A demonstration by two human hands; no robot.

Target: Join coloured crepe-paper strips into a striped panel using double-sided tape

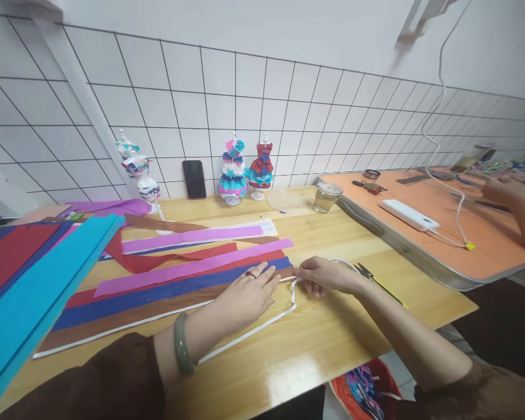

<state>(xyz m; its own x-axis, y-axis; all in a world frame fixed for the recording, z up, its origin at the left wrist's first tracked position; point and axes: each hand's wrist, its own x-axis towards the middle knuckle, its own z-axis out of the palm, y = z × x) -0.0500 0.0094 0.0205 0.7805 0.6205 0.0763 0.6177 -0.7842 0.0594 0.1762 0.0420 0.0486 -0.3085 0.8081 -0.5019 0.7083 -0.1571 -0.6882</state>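
Observation:
My left hand [247, 294] lies flat over a brown strip [201, 298] and the edge of a blue strip [175, 293], fingers stretched out. At the right end of these strips, my right hand [326, 274] is closed in a pinch on a narrow white strip [293, 294]. This strip bends down and runs back left along the table [332, 350], passing under my left wrist. Red [266, 256] and pink [201, 265] strips lie just beyond the blue one. Which layers my right fingertips grip is partly hidden.
Large turquoise sheets [65, 280] lie at left. Small dressed mannequins [233, 175], a phone [195, 179] and a lidded cup [327, 197] stand behind. Yellow-handled scissors [382, 286] lie right. Another person's hand [514, 189] is over the orange table [455, 204]. A scrap-filled red container [367, 388] stands below.

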